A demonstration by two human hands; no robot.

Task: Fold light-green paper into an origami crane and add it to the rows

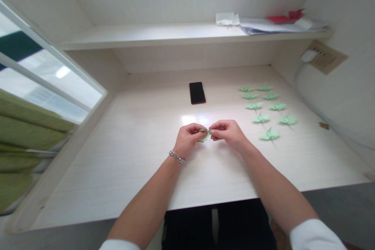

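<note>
Between my two hands is a small piece of folded green paper (pixel 205 137), partly covered by fingers. My left hand (pixel 190 137), with a chain bracelet at the wrist, pinches it between thumb and fingers. From the other side, the closed fingertips of my right hand (pixel 227 132) grip the paper's right edge. Both hands are just over the desk's middle. To their right stand several folded green paper cranes (pixel 260 118) in two rough columns, the nearest crane (pixel 269 135) alone at the front.
A black phone (pixel 197 93) lies on the pale desk (pixel 131 133) beyond my hands. Above runs a shelf (pixel 152 35) with papers (pixel 263 25) and a red folded paper thing (pixel 295 14). A white plug (pixel 308 55) and cable hang at the right wall. A green curtain (pixel 23 136) is left.
</note>
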